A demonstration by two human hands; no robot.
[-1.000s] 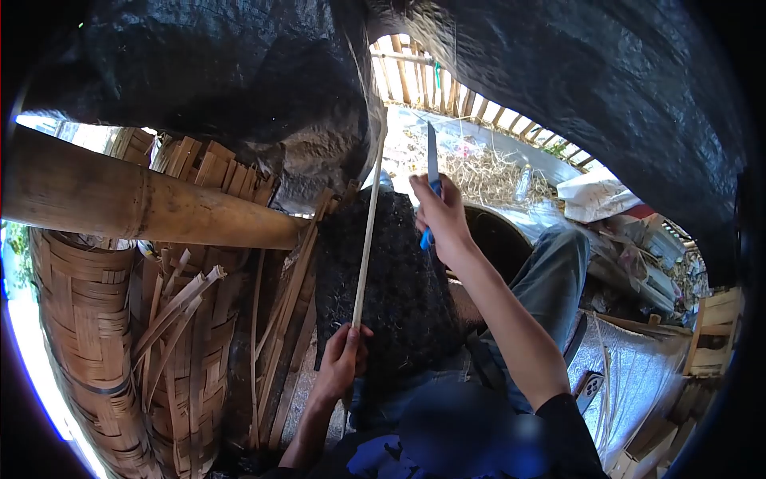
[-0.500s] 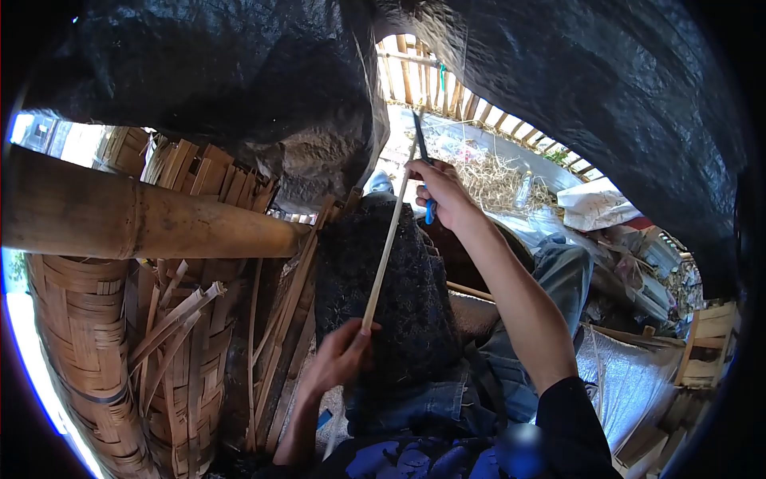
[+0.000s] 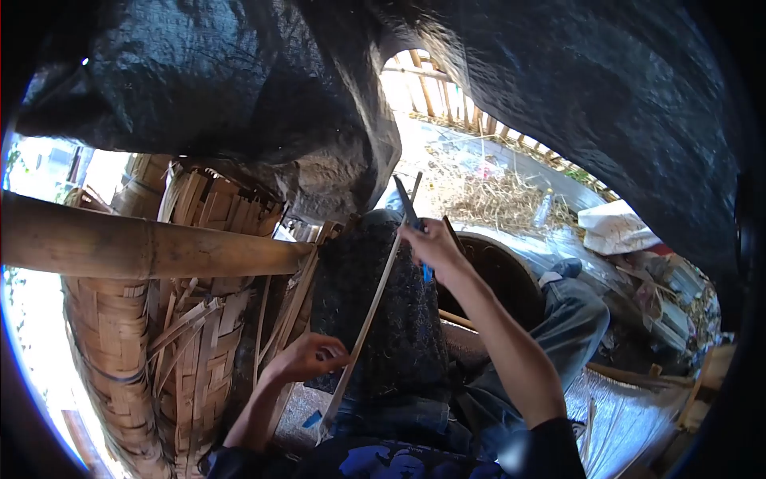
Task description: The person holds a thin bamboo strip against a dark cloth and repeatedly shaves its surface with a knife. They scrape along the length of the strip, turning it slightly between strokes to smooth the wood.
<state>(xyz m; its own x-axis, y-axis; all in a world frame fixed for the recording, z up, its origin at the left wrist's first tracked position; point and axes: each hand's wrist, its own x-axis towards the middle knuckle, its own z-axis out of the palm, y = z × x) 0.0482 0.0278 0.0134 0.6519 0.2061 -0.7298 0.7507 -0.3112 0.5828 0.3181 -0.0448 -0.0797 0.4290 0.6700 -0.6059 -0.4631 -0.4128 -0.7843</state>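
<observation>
My right hand [image 3: 435,249] is closed around a blue-handled knife [image 3: 407,203], its dark blade pointing up and away. The same hand pinches a long thin bamboo strip [image 3: 373,310] against the blade. The strip slants down across a dark patterned cloth [image 3: 399,287] on my lap, its lower end near my waist. My left hand [image 3: 307,357] is beside the strip's lower part, fingers loosely curled and apart, with nothing visible in them.
A thick bamboo pole [image 3: 159,247] crosses at left above tall woven bamboo baskets [image 3: 112,335] and loose slats. Black plastic sheeting [image 3: 199,80] hangs overhead. A dark round container [image 3: 499,279] stands by my bent knee. Straw [image 3: 487,195], a plastic bottle [image 3: 543,208] and a white sack [image 3: 614,227] lie beyond.
My left hand has let go of the bamboo strip and moved left. My right hand has come down closer with knife and strip, and the strip's lower end now reaches nearer my waist.
</observation>
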